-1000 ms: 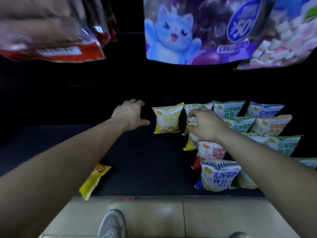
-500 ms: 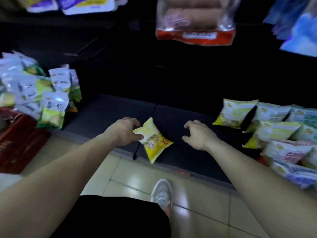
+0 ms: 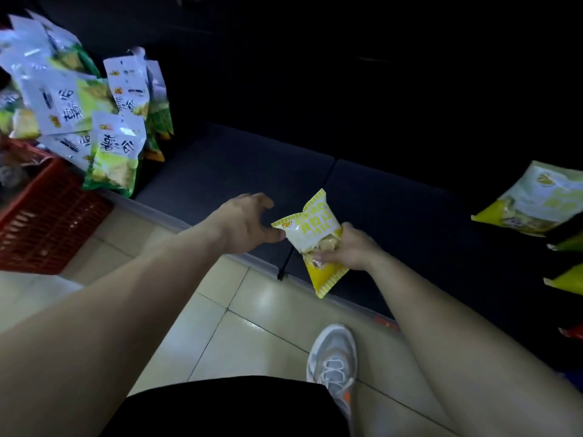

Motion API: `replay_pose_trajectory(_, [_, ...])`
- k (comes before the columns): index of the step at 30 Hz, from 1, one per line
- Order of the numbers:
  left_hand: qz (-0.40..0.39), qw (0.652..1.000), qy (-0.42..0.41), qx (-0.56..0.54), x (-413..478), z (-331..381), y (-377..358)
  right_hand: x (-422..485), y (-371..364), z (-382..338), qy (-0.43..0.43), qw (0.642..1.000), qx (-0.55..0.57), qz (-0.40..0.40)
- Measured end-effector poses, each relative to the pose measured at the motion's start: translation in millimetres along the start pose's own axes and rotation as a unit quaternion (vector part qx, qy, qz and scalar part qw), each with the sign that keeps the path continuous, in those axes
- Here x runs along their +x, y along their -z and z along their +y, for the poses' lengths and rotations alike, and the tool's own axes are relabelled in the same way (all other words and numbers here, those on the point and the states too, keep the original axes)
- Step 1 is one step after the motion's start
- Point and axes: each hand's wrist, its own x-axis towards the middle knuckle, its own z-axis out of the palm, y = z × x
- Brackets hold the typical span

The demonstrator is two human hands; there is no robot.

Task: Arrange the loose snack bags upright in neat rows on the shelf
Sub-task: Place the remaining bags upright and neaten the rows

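A small yellow snack bag [image 3: 315, 225] hangs tilted over the front edge of the dark low shelf [image 3: 220, 171]. My right hand [image 3: 350, 250] grips it around its middle from the right. My left hand [image 3: 246, 222] sits just left of the bag with fingers spread, thumb at the bag's upper left corner. At the right edge of the view stand shelved bags of the same kind, a pale yellow one [image 3: 536, 203] nearest; the others are mostly cut off.
Several white-and-green snack bags [image 3: 116, 146] are piled at the shelf's left end. A red plastic basket [image 3: 41, 222] stands on the tiled floor [image 3: 220, 326] below them. My grey shoe [image 3: 334, 361] is close to the shelf edge.
The view swung left from the rows. My left hand lifted the yellow bag off the shelf's front edge, and my right hand has taken hold of it.
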Motion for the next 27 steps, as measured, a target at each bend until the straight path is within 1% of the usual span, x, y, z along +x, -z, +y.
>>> replay_pose_trajectory(5, [-0.01,1.0,-0.009,0.016,4,9,-2,-18,6,10,0.013,0.999,-0.01,0.028])
replay_pose_trajectory(9, [-0.006,1.0,-0.03,0.008,-3,24,1,-59,35,27,0.061,0.997,-0.002,0.053])
replay_pose_trajectory(11, [-0.007,0.998,-0.052,-0.032,-9,41,4,-86,56,35,0.085,0.995,-0.001,0.061])
replay_pose_trajectory(13, [-0.041,0.991,-0.086,-0.092,-18,66,4,-116,76,43,0.104,0.992,0.003,0.074])
replay_pose_trajectory(15, [-0.084,0.977,-0.132,-0.144,-29,94,1,-146,95,52,0.119,0.988,0.012,0.094])
replay_pose_trajectory(16, [-0.093,0.971,-0.154,-0.159,-33,109,-2,-160,102,57,0.124,0.986,0.015,0.107])
replay_pose_trajectory(18, [-0.084,0.963,-0.193,-0.168,-42,139,-6,-187,116,69,0.13,0.982,0.021,0.135])
replay_pose_trajectory(22, [-0.052,0.955,-0.242,-0.163,-51,194,-12,-233,140,103,0.115,0.981,0.015,0.154])
replay_pose_trajectory(24, [-0.044,0.956,-0.261,-0.129,-50,221,-16,-252,156,127,0.09,0.983,-0.003,0.159])
replay_pose_trajectory(27, [-0.029,0.959,-0.279,-0.048,-40,264,-27,-276,184,176,0.029,0.98,-0.041,0.194])
